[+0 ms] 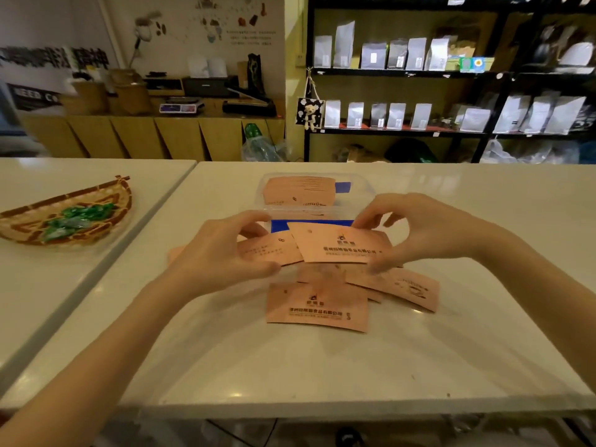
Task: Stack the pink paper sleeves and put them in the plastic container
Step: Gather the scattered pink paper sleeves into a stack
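My left hand (222, 253) grips a pink paper sleeve (274, 251) above the white table. My right hand (419, 230) holds a second pink sleeve (342, 245) by its right end, and this one overlaps the first. Below them several loose pink sleeves lie on the table, one flat in front (317, 308) and one to the right (400, 287). Behind my hands stands the clear plastic container (364, 188), holding a stack of pink sleeves (298, 190). A blue sheet (290, 225) shows at the container's near side.
A woven fan-shaped tray (106, 201) with green wrapped sweets rests on the adjoining table to the left. A gap runs between the two tables. Black shelves with pale bags stand behind, and a wooden counter at the back left.
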Tool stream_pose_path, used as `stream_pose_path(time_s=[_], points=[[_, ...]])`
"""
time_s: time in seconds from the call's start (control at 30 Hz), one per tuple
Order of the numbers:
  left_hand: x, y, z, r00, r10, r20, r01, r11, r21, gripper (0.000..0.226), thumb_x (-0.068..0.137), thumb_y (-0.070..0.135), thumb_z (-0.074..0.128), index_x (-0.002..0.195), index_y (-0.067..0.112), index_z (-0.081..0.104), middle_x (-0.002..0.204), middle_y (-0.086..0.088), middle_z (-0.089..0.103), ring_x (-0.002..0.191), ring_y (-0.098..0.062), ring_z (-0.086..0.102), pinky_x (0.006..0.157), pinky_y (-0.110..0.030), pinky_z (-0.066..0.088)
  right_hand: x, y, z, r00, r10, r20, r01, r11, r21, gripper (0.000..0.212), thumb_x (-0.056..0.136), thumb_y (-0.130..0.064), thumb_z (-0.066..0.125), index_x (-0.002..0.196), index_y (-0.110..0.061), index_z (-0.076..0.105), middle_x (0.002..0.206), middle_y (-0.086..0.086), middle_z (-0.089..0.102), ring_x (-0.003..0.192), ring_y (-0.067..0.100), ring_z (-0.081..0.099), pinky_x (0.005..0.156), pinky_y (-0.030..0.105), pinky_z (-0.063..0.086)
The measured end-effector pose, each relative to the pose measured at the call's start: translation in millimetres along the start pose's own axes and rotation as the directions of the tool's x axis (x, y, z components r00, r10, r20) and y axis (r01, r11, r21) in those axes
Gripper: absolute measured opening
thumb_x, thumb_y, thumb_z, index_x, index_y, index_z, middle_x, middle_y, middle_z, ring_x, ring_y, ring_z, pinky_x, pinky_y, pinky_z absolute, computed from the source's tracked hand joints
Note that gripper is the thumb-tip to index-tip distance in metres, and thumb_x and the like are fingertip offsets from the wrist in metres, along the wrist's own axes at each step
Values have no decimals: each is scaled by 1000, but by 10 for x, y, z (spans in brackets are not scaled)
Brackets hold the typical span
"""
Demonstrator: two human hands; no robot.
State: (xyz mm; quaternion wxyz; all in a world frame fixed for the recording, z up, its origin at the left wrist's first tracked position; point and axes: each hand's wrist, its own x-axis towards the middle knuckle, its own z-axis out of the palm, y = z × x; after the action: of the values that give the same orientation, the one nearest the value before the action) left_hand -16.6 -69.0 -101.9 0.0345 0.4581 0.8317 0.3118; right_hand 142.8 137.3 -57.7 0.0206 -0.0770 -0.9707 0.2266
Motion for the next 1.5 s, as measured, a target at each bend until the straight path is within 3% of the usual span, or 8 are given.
stream_pose_path(time_s=[0.2, 0.33, 0.4, 0.7, 0.9, 1.2, 1.4, 1.5], points=[[-173, -391, -378, 979, -104, -176, 107, 994, 8, 72, 60, 32, 78, 123, 31, 43, 113, 3, 63, 98, -12, 52, 90, -36, 45, 551, -416, 267, 978, -174, -119, 175, 985, 2, 49, 62, -47, 74, 105, -29, 56, 95, -21, 50, 87, -5, 46, 73, 5, 38], [-258, -642, -482, 962, -157, -222, 156, 988, -20, 79, 59, 27, 80, 127, 28, 40, 116, 0, 61, 94, -10, 52, 78, -21, 44, 902, -651, 449, 959, -264, -101, 245, 954, -172, 61, 59, -66, 62, 106, -26, 57, 102, -6, 56, 93, 13, 50, 83, 35, 47], [-290, -743, -501, 958, -167, -233, 163, 986, -34, 83, 59, 24, 80, 129, 27, 36, 119, -1, 58, 94, -9, 53, 70, -13, 41, 1048, -731, 539, 965, -254, -71, 225, 933, -281, 66, 63, -68, 57, 114, -27, 54, 106, -4, 57, 97, 15, 48, 86, 38, 44], [-307, -920, -383, 966, -202, -164, 188, 978, -94, 90, 56, 29, 81, 131, 32, 32, 129, -2, 52, 117, -18, 50, 93, -38, 50, 1284, -872, 821, 942, -333, 46, 320, 846, -427, 59, 74, -66, 47, 119, -29, 51, 110, -1, 60, 101, 18, 44, 84, 34, 38], [-268, -952, -335, 964, -252, -81, 249, 967, -47, 76, 63, 27, 78, 129, 26, 40, 132, 1, 51, 114, -10, 47, 93, -25, 42, 1308, -781, 920, 942, -333, 48, 312, 811, -495, 61, 75, -68, 41, 120, -28, 51, 114, -2, 60, 111, 19, 42, 97, 39, 28], [-211, -804, -435, 972, -236, 1, 235, 967, 100, 70, 68, 35, 73, 128, 30, 39, 140, 6, 41, 128, -15, 34, 103, -33, 32, 1272, -695, 904, 934, -356, 25, 329, 834, -443, 63, 75, -66, 45, 124, -27, 47, 132, -3, 50, 128, 18, 31, 109, 39, 17], [-44, -488, -390, 998, -56, 21, 50, 978, 200, 62, 67, 44, 70, 123, 33, 44, 138, 7, 42, 126, -12, 35, 103, -30, 31, 988, -548, 590, 951, -305, -42, 290, 933, -211, 59, 71, -59, 58, 122, -33, 48, 134, -10, 46, 125, 8, 31, 102, 28, 23], [57, -251, -271, 994, 63, 92, -80, 978, 192, 59, 68, 46, 68, 122, 36, 44, 137, 11, 42, 123, -6, 33, 99, -24, 27, 750, -379, 423, 963, -257, -76, 248, 962, -113, 59, 66, -63, 60, 118, -37, 50, 132, -15, 46, 125, 4, 30, 106, 32, 25]])
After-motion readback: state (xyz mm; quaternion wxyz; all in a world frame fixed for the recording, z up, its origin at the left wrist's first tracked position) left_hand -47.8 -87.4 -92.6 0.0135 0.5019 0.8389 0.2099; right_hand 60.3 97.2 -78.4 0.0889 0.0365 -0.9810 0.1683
